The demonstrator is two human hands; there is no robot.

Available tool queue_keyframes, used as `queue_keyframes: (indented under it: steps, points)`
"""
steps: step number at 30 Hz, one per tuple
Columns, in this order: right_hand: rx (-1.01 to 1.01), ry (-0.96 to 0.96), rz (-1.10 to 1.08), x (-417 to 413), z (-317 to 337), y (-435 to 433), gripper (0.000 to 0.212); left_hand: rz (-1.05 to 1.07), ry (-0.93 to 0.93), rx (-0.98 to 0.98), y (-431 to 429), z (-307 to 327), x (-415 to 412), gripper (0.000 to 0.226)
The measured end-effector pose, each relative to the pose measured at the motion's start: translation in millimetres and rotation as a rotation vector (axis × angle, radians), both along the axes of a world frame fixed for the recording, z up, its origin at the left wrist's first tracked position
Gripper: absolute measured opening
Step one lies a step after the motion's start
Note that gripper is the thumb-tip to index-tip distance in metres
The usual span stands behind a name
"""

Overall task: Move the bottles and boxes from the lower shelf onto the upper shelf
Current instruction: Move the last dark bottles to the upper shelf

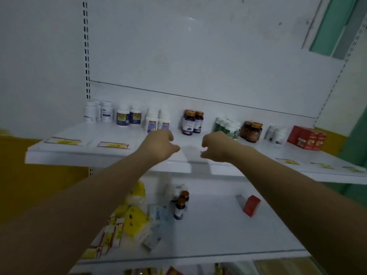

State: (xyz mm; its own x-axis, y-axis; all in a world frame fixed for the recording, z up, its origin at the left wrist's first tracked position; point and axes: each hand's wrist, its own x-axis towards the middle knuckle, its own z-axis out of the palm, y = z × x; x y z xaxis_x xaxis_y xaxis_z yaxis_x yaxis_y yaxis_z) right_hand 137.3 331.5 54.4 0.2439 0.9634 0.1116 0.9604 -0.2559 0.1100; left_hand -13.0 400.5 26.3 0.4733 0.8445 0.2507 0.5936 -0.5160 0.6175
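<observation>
Left hand (158, 144), right hand (216, 146): above upper shelf (111, 135) front, fingers (167, 135) loosely curled, apparently empty; purple-label bottles (191, 123) just behind.

Ranged upright in small clusters along the back edge of the upper shelf (111, 133), from left end to right: plain white bottles (98, 112), blue-labelled bottles (129, 117), purple-labelled white bottles (157, 121), dark purple bottles (192, 122) with orange caps, green-labelled bottles (228, 126), amber bottles (251, 131), dark-labelled white bottles (277, 133), then red boxes (306, 137) near the right end. Down on the lower shelf (218, 235), toward its middle, two small dark bottles (181, 204) with brown caps, upright and close together; well to their right a single red box (251, 205), tilted; heaped toward the left edge, yellow boxes (135, 219), a pale blue box (160, 217) lying flat, and red-and-white boxes (111, 235) at the front-left corner.
</observation>
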Motion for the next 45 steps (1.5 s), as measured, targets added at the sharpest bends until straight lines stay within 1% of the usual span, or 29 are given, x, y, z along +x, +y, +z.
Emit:
queue_keyframes:
  steps: [2,4,7,10,13,16,20,22,24,27,30,35,37,41,45]
  points:
    - [-0.015,0.028,-0.027,20,-6,-36,0.033,-0.04,-0.06,-0.051,-31,-13,22,0.04]
    - [-0.028,0.071,-0.063,38,-15,-65,0.031,-0.082,-0.067,-0.096,-57,-31,41,0.034]
    - [-0.044,0.152,-0.103,62,-35,-95,0.03,-0.116,0.007,-0.149,-81,-63,64,0.033]
    - [-0.057,0.236,-0.152,84,-65,-109,0.031,-0.118,0.09,-0.22,-86,-98,80,0.034]
    - [-0.094,0.28,-0.182,105,-105,-105,0.038,-0.104,0.185,-0.282,-75,-137,92,0.034]
    - [-0.161,0.294,-0.161,123,-148,-89,0.035,-0.081,0.232,-0.349,-56,-174,100,0.034]
    - [-0.25,0.344,-0.137,140,-196,-56,0.041,-0.039,0.25,-0.404,-28,-215,109,0.02]
    - [-0.254,0.388,-0.142,149,-213,-36,0.04,-0.016,0.261,-0.406,-13,-231,117,0.027]
    - [-0.255,0.416,-0.138,158,-231,-17,0.04,0.017,0.223,-0.423,2,-247,127,0.036]
    - [-0.254,0.446,-0.104,171,-260,10,0.039,0.077,0.152,-0.455,18,-266,142,0.033]
    - [-0.273,0.456,-0.065,183,-287,39,0.042,0.153,0.116,-0.493,36,-288,157,0.037]
    - [-0.27,0.474,0.005,201,-327,95,0.048,0.291,0.042,-0.572,70,-339,178,0.059]
    - [-0.279,0.476,0.06,207,-342,116,0.05,0.34,-0.002,-0.597,81,-358,186,0.065]
    - [-0.26,0.412,0.147,213,-363,156,0.055,0.34,-0.098,-0.592,107,-379,202,0.06]
    - [-0.182,0.377,0.201,209,-365,194,0.057,0.274,-0.184,-0.609,127,-384,216,0.07]
